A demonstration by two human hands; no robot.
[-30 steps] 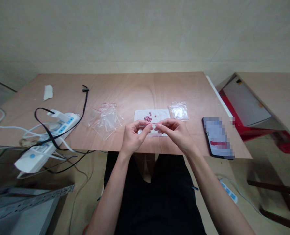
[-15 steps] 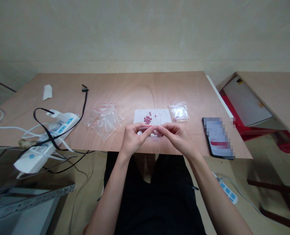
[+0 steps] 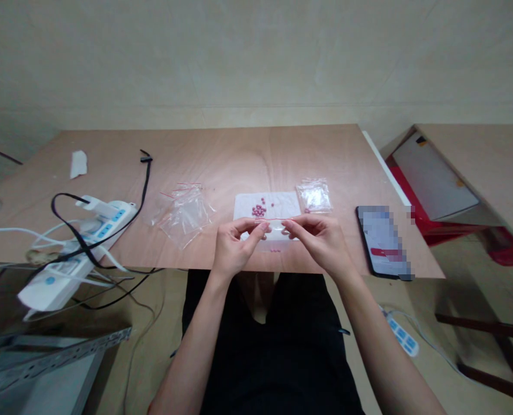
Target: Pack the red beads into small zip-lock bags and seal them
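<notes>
Lap: dark trousers (image 3: 274, 357) are sitting below the near edge of the surface (image 3: 222, 161).
Power strip: white unit (image 3: 77, 251) is lying far left, cables crossing over it.
Left hand: (image 3: 234, 245) fingers are pinching narrow on the left end of the red-edged clear bag (image 3: 276, 236).
Right hand: (image 3: 323, 245) fingers are pinching its right end.
Bag: is hanging between both hands, in front of the white sheet; a few small red pieces (image 3: 275, 251) are showing at its lower end.
Phone: (image 3: 381, 242) is lying right of the right hand.
Loose bags: (image 3: 189, 216) are lying left of the sheet.
White sheet: (image 3: 244, 203) is carrying a small red pile (image 3: 259, 211).
Bag stack: (image 3: 316, 195) is lying at the sheet's right edge.
Wall: (image 3: 248, 57) is standing behind everything.
</notes>
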